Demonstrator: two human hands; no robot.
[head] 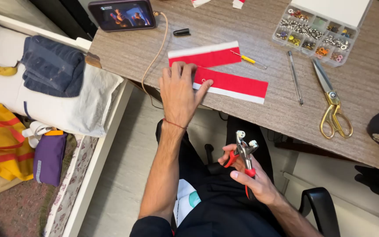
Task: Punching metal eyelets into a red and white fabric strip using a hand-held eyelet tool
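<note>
Head view: the left hand (179, 93) lies flat, fingers spread, on the near red-and-white fabric strip (233, 84) at the wooden desk's (365, 118) edge. Below that desk, the right hand (253, 180) grips red-handled metal pliers (244, 158), fingers curled around the handles.

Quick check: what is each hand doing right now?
Left hand: open, flat on the red fabric strip.
Right hand: closed around the red-handled pliers.
</note>
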